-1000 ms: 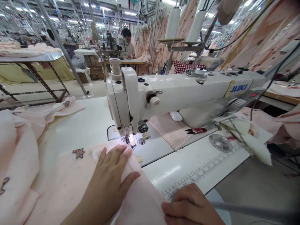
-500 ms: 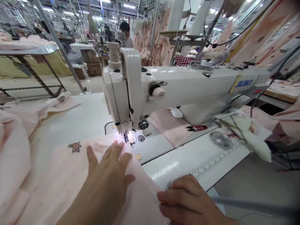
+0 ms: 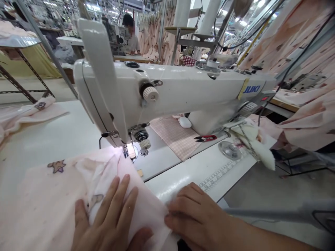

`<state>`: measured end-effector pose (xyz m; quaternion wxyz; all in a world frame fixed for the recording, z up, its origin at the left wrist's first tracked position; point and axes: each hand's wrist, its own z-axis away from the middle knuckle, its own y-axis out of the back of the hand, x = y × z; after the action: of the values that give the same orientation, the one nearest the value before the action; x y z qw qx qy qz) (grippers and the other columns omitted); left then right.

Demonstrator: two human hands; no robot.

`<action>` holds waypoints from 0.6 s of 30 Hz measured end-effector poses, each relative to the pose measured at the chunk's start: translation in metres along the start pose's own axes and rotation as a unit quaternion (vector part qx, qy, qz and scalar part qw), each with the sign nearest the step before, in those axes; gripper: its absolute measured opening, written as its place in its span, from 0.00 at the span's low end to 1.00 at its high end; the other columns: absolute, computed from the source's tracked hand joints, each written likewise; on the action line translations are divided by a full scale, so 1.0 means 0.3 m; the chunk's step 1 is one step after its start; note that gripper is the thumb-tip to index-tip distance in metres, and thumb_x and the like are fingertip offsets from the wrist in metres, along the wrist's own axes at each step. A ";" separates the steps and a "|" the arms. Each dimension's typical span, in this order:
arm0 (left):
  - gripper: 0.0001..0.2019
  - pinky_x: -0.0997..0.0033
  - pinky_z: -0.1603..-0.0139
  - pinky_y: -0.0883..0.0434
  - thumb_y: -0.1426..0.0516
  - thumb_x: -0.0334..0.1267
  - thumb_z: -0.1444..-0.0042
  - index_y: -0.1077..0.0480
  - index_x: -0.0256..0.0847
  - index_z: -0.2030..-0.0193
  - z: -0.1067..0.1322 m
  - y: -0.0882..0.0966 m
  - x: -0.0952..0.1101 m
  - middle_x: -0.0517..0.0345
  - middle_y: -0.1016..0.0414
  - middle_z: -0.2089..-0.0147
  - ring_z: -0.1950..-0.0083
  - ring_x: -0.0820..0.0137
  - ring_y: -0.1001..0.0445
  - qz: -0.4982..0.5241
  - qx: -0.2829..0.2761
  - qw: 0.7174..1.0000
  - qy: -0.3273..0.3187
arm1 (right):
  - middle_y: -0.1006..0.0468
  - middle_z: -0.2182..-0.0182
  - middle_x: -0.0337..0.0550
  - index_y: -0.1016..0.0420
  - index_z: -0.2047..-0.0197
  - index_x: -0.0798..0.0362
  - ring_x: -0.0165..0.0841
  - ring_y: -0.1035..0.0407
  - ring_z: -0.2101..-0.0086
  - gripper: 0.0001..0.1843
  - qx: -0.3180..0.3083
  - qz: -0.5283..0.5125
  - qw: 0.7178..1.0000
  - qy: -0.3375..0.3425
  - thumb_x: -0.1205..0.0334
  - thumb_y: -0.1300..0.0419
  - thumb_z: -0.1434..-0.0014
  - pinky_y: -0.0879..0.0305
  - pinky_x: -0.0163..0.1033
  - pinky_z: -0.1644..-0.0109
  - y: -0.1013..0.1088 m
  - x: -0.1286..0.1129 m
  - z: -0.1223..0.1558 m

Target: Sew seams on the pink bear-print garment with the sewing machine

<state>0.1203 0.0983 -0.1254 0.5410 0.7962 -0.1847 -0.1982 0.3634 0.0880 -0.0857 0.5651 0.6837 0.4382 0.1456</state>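
Note:
A pale pink fabric piece point(image 3: 52, 195) with small star prints lies on the white sewing table point(image 3: 52, 136), its far edge under the presser foot point(image 3: 127, 151) of a white JUKI sewing machine point(image 3: 183, 94). My left hand point(image 3: 110, 219) lies flat on the fabric, fingers spread, well back from the needle. My right hand point(image 3: 199, 216) has its fingers curled and pinches the fabric's right edge at the table's front.
Red thread snips point(image 3: 205, 138) lie by a checked cloth point(image 3: 175, 136) behind the needle area. A metal disc point(image 3: 230, 150) and cream fabric scraps point(image 3: 253, 143) sit at the right. More pink fabric point(image 3: 23, 113) is piled at the left. Another person point(image 3: 131, 35) works far behind.
Both hands have slid back towards me along the fabric, away from the needle. The fabric now bunches up near the presser foot. The view has moved closer to the machine.

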 end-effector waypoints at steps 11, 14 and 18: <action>0.23 0.37 0.37 0.47 0.50 0.52 0.40 0.40 0.52 0.40 -0.173 0.004 -0.323 0.54 0.40 0.34 0.35 0.54 0.41 0.107 -0.075 0.990 -0.048 | 0.26 0.51 0.38 0.29 0.52 0.56 0.33 0.37 0.60 0.12 -0.038 0.087 0.980 0.173 0.65 0.50 0.34 0.45 0.43 0.60 -0.059 0.154 -0.258; 0.21 0.38 0.38 0.46 0.51 0.52 0.40 0.37 0.49 0.42 -0.239 -0.002 -0.390 0.52 0.33 0.39 0.36 0.53 0.39 0.123 -0.101 0.985 -0.065 | 0.24 0.56 0.39 0.27 0.54 0.53 0.33 0.36 0.61 0.10 -0.028 0.063 0.989 0.133 0.62 0.47 0.35 0.45 0.41 0.61 -0.071 0.172 -0.328; 0.18 0.49 0.39 0.40 0.50 0.51 0.41 0.30 0.48 0.50 -0.321 -0.024 -0.483 0.54 0.28 0.45 0.39 0.56 0.35 0.148 -0.101 0.981 -0.070 | 0.25 0.62 0.42 0.26 0.54 0.49 0.30 0.36 0.68 0.10 -0.034 0.053 0.997 0.038 0.62 0.45 0.38 0.44 0.39 0.62 -0.087 0.179 -0.382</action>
<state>0.0468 0.2504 -0.0831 0.6276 0.6855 -0.3173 -0.1886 0.3034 0.2024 -0.0885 0.5624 0.6805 0.4173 0.2155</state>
